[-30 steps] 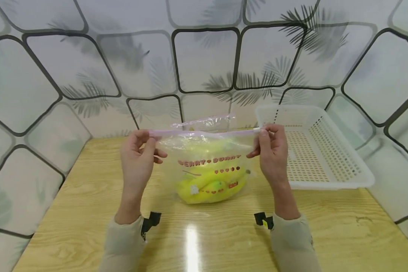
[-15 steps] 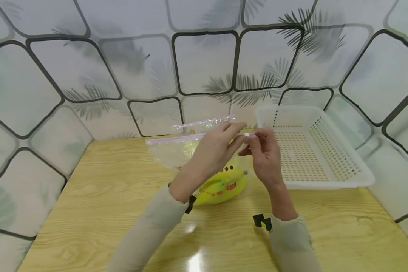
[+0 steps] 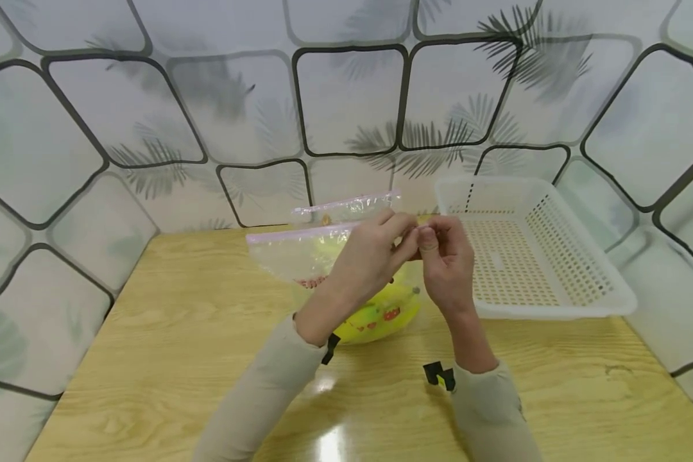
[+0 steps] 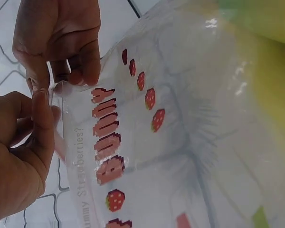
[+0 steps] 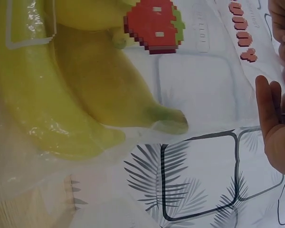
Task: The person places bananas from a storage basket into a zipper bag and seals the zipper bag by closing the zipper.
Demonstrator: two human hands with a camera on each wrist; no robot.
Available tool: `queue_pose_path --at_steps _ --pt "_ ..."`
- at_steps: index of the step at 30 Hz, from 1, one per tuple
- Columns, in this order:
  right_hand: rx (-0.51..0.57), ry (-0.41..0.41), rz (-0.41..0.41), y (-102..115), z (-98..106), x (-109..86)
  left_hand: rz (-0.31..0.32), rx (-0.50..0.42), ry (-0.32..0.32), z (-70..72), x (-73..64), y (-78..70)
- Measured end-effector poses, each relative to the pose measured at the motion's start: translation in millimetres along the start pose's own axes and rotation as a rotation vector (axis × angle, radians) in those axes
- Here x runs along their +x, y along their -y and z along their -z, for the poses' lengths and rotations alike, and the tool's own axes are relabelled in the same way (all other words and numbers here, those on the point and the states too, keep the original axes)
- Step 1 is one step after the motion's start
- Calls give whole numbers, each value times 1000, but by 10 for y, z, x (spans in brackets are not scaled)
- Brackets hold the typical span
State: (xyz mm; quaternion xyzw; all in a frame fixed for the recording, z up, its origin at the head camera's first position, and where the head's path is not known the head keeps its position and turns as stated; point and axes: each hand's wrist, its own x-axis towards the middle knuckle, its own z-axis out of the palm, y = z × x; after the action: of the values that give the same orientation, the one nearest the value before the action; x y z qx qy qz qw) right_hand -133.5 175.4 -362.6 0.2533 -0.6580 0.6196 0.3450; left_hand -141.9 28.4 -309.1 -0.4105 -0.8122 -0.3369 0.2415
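A clear zip bag [image 3: 277, 256] with a pink zip edge and red strawberry print stands upright in the head view, yellow bananas [image 3: 389, 307] in its lower part. My left hand [image 3: 372, 250] reaches across its front and pinches the zip edge at the top right corner. There my right hand [image 3: 449, 266] grips the same corner, thumb against the left fingertips. In the left wrist view, the left hand [image 4: 19, 147] and right hand [image 4: 61, 42] meet at the corner beside the printed letters. The zip's end is hidden between the fingers.
Behind, a second clear bag with a pink zip edge [image 3: 352, 208] leans near the wall. At the right stands a white perforated plastic basket [image 3: 554, 311]. The wooden table [image 3: 167, 333] is enclosed by patterned fabric walls [image 3: 346, 96].
My left hand has let go of the bag's left corner and crossed to the right corner. The right hand has shifted slightly left, and the bag's left side now sags.
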Motion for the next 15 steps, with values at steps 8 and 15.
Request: queue_pose_path --at_steps 8,15 --pt "-80 10 -10 58 60 8 -101 93 -12 24 -23 -2" --pt "-146 -129 110 100 -39 6 -141 92 -109 7 -63 -18"
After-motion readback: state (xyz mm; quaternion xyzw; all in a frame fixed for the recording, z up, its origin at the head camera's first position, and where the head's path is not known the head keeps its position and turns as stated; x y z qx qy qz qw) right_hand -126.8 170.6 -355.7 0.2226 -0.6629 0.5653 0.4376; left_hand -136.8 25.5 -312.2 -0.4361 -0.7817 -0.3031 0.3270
